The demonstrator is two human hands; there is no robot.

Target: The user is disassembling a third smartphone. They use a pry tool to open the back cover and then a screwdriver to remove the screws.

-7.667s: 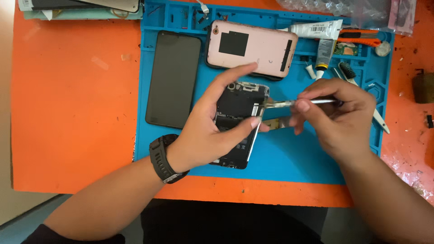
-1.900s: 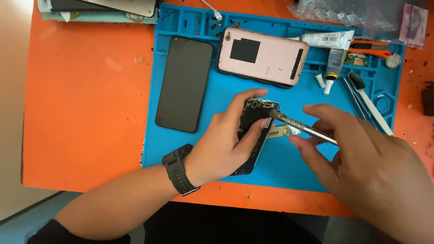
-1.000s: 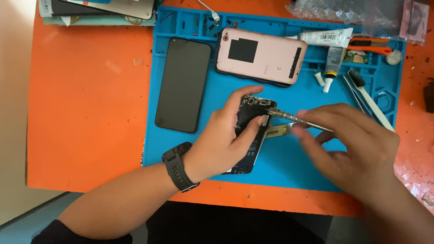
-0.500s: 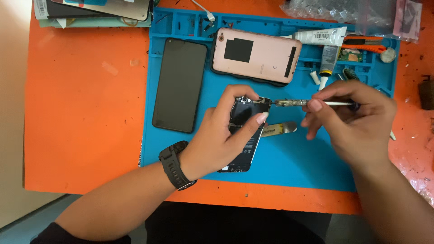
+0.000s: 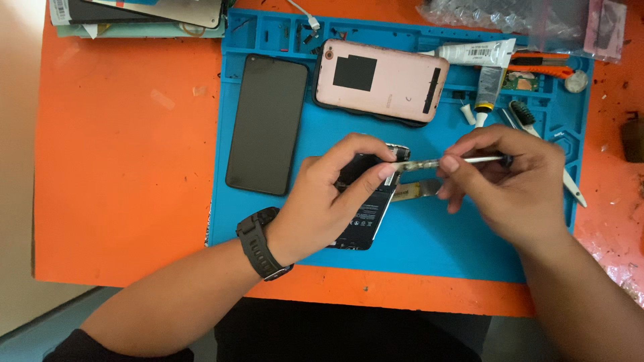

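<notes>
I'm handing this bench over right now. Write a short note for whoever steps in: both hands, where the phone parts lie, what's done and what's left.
Left hand: grips the opened phone, lying on the blue mat, with its insides facing up.
Right hand: pinches metal tweezers, tips at the phone's top edge.
Parts: pink back cover at the top of the mat, black screen panel to its left; a small flex strip lies beside the phone.
Done: the back cover is off, the phone is open.
Left: the tweezer work at the top edge looks unfinished, and the phone is not yet closed.
</notes>
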